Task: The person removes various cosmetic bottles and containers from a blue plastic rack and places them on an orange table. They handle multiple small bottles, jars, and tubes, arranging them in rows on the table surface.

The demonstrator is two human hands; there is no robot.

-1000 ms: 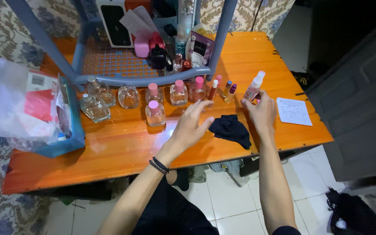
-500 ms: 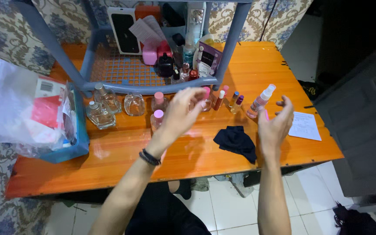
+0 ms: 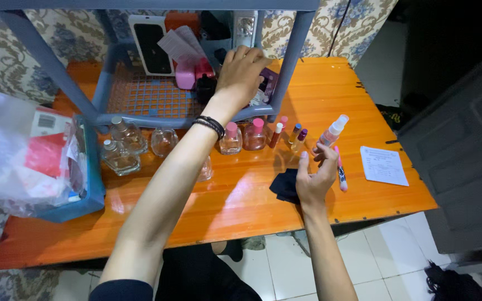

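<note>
The left hand (image 3: 242, 71) reaches onto the blue rack shelf (image 3: 152, 95), fingers curled over the clutter of small bottles (image 3: 207, 83) there, though its grip cannot be told, while the right hand (image 3: 314, 177) hovers open, fingertips just beside the spray bottle (image 3: 331, 132), above the dark cloth (image 3: 285, 185).

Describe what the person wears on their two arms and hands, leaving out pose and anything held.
Both forearms are bare, with no gloves or rings visible. The left hand has a stack of thin dark cord bracelets around its wrist, and a dark sleeve edge shows at the upper arm. The right hand and its wrist carry nothing.
</note>
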